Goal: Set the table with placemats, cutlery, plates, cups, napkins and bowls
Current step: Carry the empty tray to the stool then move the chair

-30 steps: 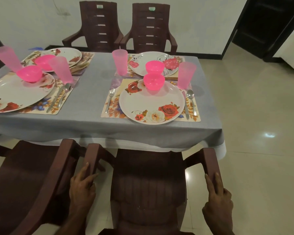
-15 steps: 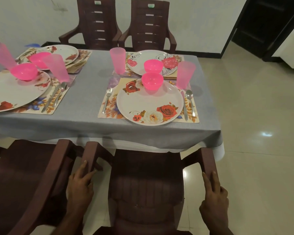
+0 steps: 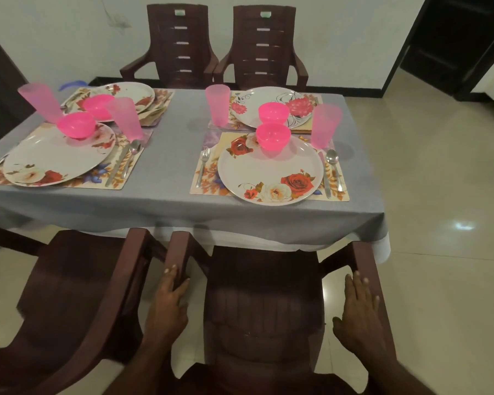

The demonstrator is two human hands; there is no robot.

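Left hand: the left hand (image 3: pixel 169 306) lies along the left armrest (image 3: pixel 180 252) of the near chair (image 3: pixel 264 306), fingers straight and close together on top, thumb hooked over the inner edge.
Right hand: the right hand (image 3: pixel 360 317) rests flat on the right armrest (image 3: pixel 364 258), fingers straight and slightly spread, thumb out toward the seat.
Near chair: dark brown plastic, its front tucked under the near edge of the table (image 3: pixel 169 201), at the near right corner.
Near right setting: a floral placemat (image 3: pixel 208 178) by the near right corner carries a rose plate (image 3: pixel 271 172).
Bowl: a pink bowl (image 3: pixel 273 136) stands upright on the plate's far edge; I cannot tell whether it holds anything.
Cup: a pink cup (image 3: pixel 325 125) stands upright at the placemat's far right corner, mouth up.
Fork: a fork (image 3: pixel 201 169) lies left of the plate, long axis running near to far, tines toward the far edge.
Spoon: a spoon (image 3: pixel 334 169) lies right of the plate, bowl end toward the far edge, a knife (image 3: pixel 325 178) between it and the plate.
Other settings: three more plates with pink bowls and cups sit toward the far and left edges.
Far side: two chairs (image 3: pixel 217 49) face the table's far edge.
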